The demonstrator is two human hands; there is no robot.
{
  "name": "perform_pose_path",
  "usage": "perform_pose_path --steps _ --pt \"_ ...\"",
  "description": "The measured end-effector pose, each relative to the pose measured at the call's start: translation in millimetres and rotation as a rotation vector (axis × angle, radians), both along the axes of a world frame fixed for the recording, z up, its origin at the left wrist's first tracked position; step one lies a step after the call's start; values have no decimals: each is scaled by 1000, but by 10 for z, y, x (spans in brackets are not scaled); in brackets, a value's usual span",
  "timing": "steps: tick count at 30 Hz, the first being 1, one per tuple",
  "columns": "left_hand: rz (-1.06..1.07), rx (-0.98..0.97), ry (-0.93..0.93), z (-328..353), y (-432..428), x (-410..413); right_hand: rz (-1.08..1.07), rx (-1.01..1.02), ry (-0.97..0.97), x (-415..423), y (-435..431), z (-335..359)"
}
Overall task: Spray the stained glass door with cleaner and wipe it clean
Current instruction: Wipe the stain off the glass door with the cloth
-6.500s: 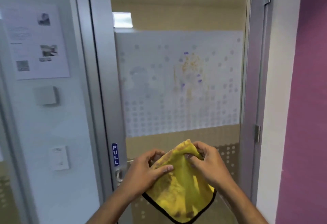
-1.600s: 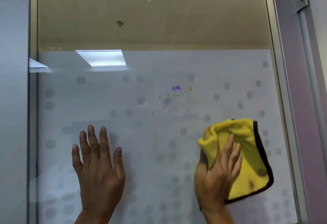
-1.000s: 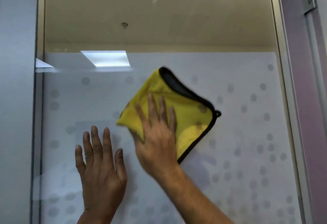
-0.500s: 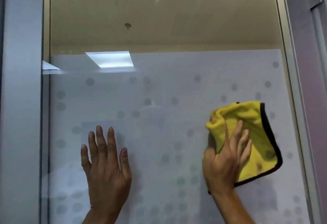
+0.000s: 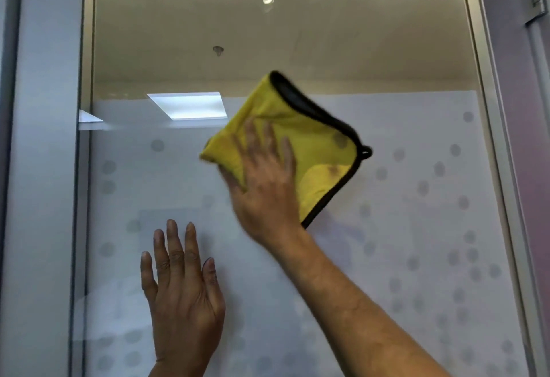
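- Wiping step in hand: the right hand (image 5: 265,186) is pressing the cloth (image 5: 300,141) flat against the door (image 5: 416,227), fingers spread over the fabric rather than clenched round it.
- The left hand (image 5: 181,296) is lying open, palm on the glass near the door's lower left edge, holding nothing.
- The cloth, yellow with a black hem, is sitting at the top edge of the frosted band, about mid-width; brownish marks are showing on it.
- The glass around it is looking clear of stains, though motion blur is making that uncertain.
- Next move, probably: checking under the cloth and passing over any residue.
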State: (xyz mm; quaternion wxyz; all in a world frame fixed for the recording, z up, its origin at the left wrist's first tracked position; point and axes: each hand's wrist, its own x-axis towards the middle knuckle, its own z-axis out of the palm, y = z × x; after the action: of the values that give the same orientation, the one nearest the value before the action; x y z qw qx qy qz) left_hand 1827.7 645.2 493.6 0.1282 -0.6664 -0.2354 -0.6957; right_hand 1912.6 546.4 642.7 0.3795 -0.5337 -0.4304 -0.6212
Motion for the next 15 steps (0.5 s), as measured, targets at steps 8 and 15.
perform_pose_path --steps 8,15 --pt "-49 46 -31 -39 62 1 -67 -294 -154 -48 -176 -1441" --pt "-68 -29 -53 -3 1 16 -107 165 231 593 -729 -2069"
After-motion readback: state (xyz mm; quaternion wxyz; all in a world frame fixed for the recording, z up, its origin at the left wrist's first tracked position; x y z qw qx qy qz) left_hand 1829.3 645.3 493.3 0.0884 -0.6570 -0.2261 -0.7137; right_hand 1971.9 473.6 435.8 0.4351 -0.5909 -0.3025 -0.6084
